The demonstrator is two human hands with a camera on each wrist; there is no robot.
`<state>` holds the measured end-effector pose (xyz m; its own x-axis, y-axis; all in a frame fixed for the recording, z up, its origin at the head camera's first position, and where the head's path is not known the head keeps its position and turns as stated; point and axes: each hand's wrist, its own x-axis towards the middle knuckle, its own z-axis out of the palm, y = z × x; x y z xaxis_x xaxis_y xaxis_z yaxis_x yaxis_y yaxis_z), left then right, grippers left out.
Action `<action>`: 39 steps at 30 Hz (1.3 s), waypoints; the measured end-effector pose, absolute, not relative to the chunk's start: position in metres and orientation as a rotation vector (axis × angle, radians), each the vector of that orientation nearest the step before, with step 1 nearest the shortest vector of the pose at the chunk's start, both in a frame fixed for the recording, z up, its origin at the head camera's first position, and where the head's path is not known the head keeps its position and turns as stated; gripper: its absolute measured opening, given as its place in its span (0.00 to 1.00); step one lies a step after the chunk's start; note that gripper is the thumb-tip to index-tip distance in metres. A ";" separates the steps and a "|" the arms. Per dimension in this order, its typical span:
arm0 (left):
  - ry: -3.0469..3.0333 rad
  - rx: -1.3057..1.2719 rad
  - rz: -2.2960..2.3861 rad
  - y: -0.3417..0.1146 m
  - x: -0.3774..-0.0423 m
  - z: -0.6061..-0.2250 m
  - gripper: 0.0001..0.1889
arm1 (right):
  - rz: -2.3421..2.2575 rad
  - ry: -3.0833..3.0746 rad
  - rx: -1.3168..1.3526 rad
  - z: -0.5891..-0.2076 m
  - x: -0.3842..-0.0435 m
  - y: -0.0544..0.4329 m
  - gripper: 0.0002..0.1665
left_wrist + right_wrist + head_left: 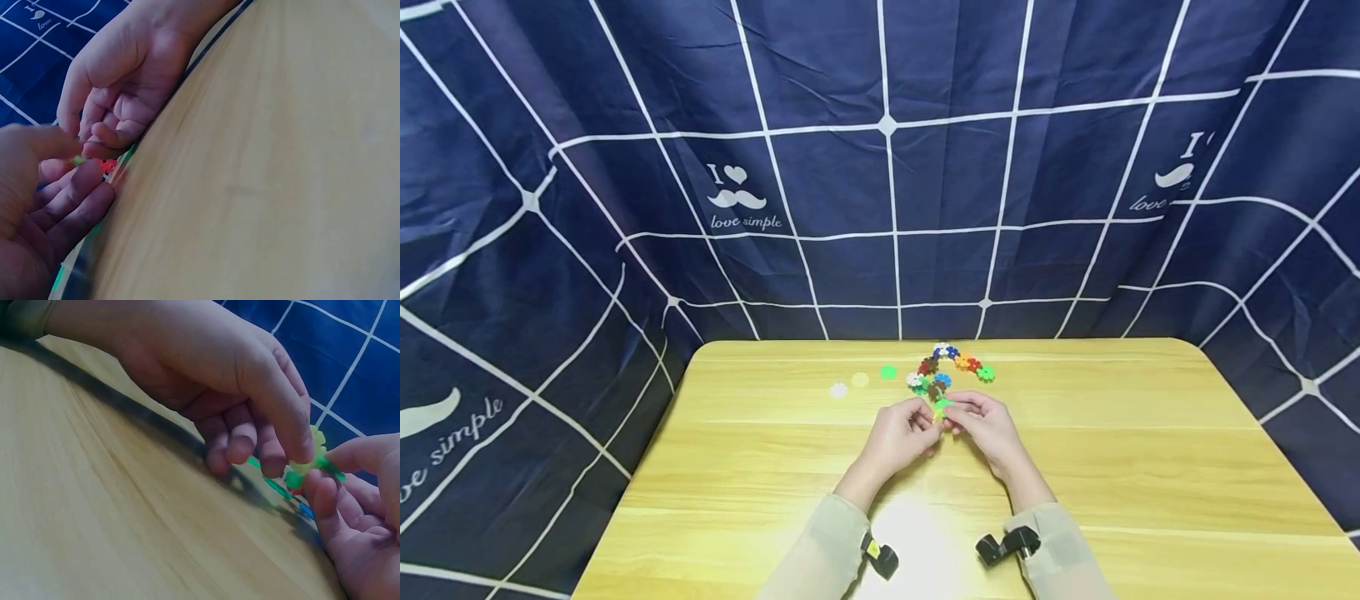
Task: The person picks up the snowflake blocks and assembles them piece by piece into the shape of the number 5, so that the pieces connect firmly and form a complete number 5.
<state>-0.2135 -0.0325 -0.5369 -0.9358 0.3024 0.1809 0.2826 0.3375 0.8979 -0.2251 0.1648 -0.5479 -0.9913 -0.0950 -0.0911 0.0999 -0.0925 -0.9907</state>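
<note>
My left hand (904,429) pinches a yellow flower-shaped plastic disc (317,439) between thumb and fingers. My right hand (988,425) meets it from the other side and pinches a green flower-shaped disc (943,404); the two discs touch. Fingers partly cover both, so how far they are slotted together cannot be made out. Just beyond the fingertips lies a curved chain of joined discs, including brown (936,389), light blue (942,380), white (914,379), dark red (924,367), dark blue (952,352), orange (962,362) and green (987,373). Whether the held pieces join this chain is hidden.
Left of the chain, three loose discs lie in a row on the wooden table (760,467): white (838,390), pale yellow (860,380) and green (888,372). A dark blue curtain (820,183) with white lines stands behind the table and at both sides.
</note>
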 end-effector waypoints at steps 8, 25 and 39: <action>2.645 0.467 1.653 -0.054 -0.221 -0.527 0.03 | -2.212 2.083 0.076 -0.546 -0.226 0.181 0.22; 3.015 -0.032 1.371 -0.150 -0.243 -0.527 0.24 | -2.236 2.017 0.032 -0.547 -0.228 0.188 0.24; 3.028 -0.022 1.282 -0.148 -0.240 -0.530 0.15 | -2.168 2.053 -0.055 -0.552 -0.230 0.189 0.23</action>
<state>-0.2405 -0.1478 -0.5300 -0.9891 -0.0694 0.1296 0.0448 0.6976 0.7151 -0.2302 0.1894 -0.5523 -0.9873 -0.1372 -0.0798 0.0872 -0.0487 -0.9950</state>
